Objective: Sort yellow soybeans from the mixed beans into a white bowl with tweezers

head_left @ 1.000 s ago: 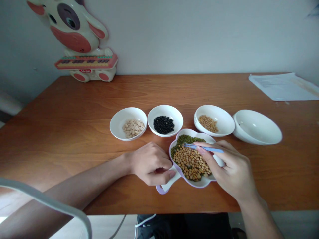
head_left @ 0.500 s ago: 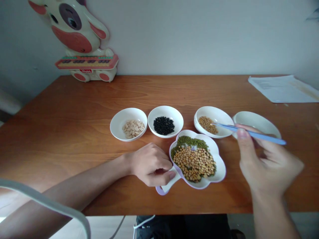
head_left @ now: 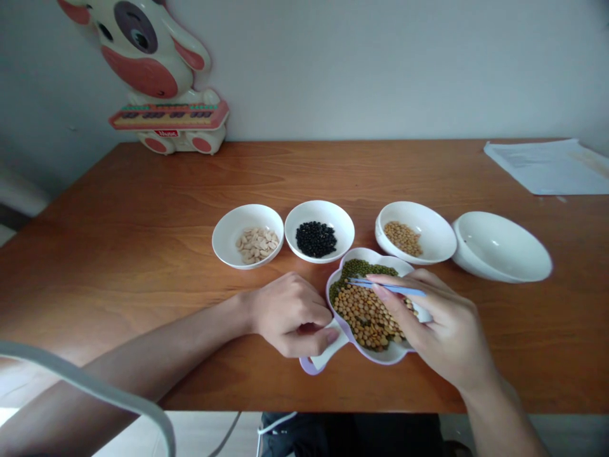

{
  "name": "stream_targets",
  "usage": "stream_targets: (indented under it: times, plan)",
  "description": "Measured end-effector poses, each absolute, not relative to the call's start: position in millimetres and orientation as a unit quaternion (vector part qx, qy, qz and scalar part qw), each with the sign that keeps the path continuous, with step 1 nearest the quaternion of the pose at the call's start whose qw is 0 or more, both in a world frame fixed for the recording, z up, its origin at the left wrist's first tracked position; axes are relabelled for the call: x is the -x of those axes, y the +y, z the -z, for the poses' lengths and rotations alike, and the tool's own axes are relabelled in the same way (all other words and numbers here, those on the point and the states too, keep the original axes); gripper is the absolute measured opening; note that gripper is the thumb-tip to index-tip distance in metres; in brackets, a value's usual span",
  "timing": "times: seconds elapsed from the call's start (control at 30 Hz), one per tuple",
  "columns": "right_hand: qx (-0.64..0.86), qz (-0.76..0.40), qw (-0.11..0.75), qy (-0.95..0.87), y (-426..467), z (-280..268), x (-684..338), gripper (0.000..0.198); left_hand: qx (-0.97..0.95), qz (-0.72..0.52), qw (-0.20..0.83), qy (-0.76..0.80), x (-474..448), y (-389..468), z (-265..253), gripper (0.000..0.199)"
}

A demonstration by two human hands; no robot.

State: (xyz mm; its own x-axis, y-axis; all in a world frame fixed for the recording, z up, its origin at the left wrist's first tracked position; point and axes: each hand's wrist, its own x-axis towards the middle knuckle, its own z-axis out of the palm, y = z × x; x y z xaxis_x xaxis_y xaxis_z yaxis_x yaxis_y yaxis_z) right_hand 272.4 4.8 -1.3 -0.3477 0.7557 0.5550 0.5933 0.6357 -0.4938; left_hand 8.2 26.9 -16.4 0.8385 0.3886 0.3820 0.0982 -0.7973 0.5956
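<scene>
My left hand (head_left: pixel 297 317) is closed round the handle of a white flower-shaped dish (head_left: pixel 387 355) with a lilac rim. In the dish lie yellow soybeans (head_left: pixel 366 314) and green mung beans (head_left: pixel 368 268). Blue tweezers (head_left: pixel 394 289) are pinched in my right hand (head_left: pixel 442 324), their tips among the beans at the dish's upper left. Whether the tips hold a bean is too small to tell. Just behind the dish, a white bowl (head_left: pixel 435 244) contains some soybeans (head_left: pixel 402 238).
To the left stand a bowl (head_left: pixel 226 244) of pale flat seeds and a bowl (head_left: pixel 342 222) of black beans. Another white bowl (head_left: pixel 509 247) is at the right. A cow-shaped toy keyboard (head_left: pixel 171 117) and papers (head_left: pixel 552 166) lie farther back. A grey cable (head_left: pixel 95 387) crosses at lower left.
My right hand has moved left with the tweezers, from above the soybean bowl to the flower-shaped dish. The left hand keeps its hold on the handle.
</scene>
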Motion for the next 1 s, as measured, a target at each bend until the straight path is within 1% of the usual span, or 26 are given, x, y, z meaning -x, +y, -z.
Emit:
stream_targets:
  times: [0.2, 0.67, 1.0]
  plan:
    - [0.418, -0.106, 0.379, -0.819, 5.2, 1.9, -272.5, 0.024, -0.916, -0.249, 0.286, 0.134, -8.3, 26.9, 17.2, 0.038]
    - [0.439, -0.098, 0.392, -0.802, 0.0, 2.9, -275.1, 0.021, -0.913, -0.254, 0.290, 0.131, -8.1, 27.0, 16.6, 0.039]
    - [0.444, -0.100, 0.378, -0.806, 0.4, 5.5, -276.6, 0.022, -0.915, -0.253, 0.286, 0.133, -7.8, 26.7, 16.5, 0.039]
